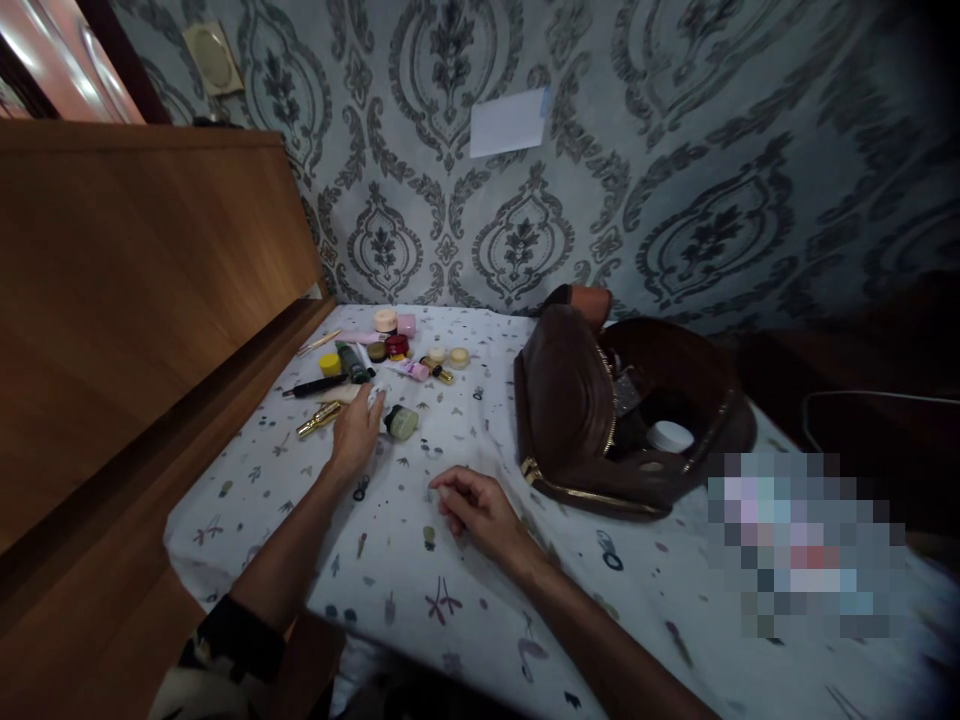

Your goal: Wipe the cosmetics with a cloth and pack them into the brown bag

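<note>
My left hand (357, 430) is among the cosmetics on the cloth, its fingers closed around something small and whitish that they mostly hide. Just right of it lies a pale green jar (403, 422) with a dark lid. A gold tube (319, 419) and a black pen-like stick (315, 386) lie to its left. Beyond the fingers are a dark green tube (352, 362), a yellow-capped item (329, 364), a red jar (396, 346) and a pink tube (411, 370). My right hand (480, 508) hovers low over the cloth, fingers loosely bent, with nothing visible in it.
An unzipped brown leather bag (574, 400) stands at the right, a white round lid (670, 437) inside its mouth. Behind it is an orange-brown object (590, 305). A wooden cabinet (150, 280) borders the left side, and patterned wallpaper rises behind. A blurred patch covers the right front.
</note>
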The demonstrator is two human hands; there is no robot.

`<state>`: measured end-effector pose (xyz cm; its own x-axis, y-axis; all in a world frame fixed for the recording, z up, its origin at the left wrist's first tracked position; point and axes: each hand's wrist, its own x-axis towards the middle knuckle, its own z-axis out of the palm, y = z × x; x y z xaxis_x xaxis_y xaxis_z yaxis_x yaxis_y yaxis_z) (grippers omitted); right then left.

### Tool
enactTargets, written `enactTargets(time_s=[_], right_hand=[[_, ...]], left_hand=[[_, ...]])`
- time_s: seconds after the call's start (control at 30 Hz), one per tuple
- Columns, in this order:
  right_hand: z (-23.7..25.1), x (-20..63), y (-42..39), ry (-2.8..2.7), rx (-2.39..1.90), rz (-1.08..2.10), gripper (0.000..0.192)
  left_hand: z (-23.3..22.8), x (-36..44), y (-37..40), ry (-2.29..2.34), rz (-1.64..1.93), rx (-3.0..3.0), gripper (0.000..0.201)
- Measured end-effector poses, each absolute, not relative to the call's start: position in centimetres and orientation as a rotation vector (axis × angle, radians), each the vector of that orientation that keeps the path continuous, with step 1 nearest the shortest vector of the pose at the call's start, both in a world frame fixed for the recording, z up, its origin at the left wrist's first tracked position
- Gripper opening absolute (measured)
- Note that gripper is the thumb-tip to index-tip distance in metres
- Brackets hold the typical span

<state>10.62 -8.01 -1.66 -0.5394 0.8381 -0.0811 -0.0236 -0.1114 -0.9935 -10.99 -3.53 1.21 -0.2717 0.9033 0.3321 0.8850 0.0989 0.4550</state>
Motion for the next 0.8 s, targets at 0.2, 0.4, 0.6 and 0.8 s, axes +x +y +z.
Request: enactTargets(time_s=[0.2, 0.4, 0.6, 0.8], right_hand=[[-1.6, 10.7, -8.0, -1.522, -0.926, 1.72, 0.038], [-1.7, 10.8, -7.9, -1.555, -0.92, 1.7, 0.039], [-1.6, 10.8, -7.9, -1.558, -0.917, 1.693, 0.044], [-1.9, 10.8, -7.9, -1.547, -0.91, 1.685, 0.044]], left_hand=[[1.3, -11.8, -3.1, 2.309, 1.007, 1.805, 0.034], [1.7, -12.5, -2.9, 2.355, 1.064, 1.72, 0.035], [1.3, -13.8, -2.5, 2.211, 1.368, 1.623, 0.031], [1.6, -19.2, -1.1, 2.226, 1.624, 1.368, 0.041]])
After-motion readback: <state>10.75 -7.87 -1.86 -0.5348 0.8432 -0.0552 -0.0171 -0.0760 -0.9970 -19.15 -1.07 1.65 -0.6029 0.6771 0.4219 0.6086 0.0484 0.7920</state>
